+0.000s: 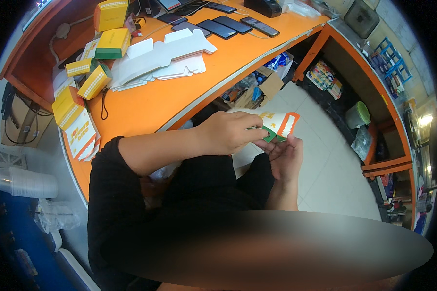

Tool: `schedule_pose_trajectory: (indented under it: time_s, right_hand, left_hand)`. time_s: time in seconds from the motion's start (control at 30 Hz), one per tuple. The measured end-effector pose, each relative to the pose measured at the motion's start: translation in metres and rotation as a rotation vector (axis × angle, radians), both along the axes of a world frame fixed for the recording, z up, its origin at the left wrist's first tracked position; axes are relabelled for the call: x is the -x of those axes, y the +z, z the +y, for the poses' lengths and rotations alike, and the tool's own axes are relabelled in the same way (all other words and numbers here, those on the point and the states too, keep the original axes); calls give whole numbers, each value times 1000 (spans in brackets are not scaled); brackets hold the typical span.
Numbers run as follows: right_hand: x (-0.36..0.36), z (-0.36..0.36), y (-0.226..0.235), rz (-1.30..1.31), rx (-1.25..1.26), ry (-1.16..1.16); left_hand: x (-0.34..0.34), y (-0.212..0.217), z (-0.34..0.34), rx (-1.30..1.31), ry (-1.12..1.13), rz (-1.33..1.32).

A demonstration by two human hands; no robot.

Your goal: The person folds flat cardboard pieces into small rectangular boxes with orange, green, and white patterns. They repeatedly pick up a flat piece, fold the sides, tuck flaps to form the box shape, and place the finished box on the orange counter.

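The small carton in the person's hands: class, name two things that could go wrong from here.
1. The carton is held off the orange table's edge, above the tiled floor; it could drop there if it slips.
2. The left hand pinches it tightly, so its thin card may crease.

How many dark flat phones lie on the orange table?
5, maybe more hidden. On the orange table, the dark flat phones lie in a row at the far edge.

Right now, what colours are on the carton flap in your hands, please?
White with orange and green on the carton flap, best seen in the head view.
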State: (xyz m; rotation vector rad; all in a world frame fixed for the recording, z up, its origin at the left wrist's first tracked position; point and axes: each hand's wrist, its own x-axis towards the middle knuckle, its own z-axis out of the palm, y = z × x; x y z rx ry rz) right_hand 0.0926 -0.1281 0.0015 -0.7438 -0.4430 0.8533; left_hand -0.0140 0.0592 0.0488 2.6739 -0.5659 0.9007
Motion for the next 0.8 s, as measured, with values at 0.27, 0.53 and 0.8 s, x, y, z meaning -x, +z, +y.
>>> schedule_pose_trajectory:
  time_s: [0.27,0.53,0.8]
  right_hand:
    - [-4,-5,-5,-65,208,94]
    - [-2,1,-8,-198,324,-161]
    - [25,26,-16,-617,273,-655]
  left_hand:
    - [1,-1,-3,-104,16,65]
    - [2,1,-8,150,39,98]
    - [4,6,-10,582,77,263]
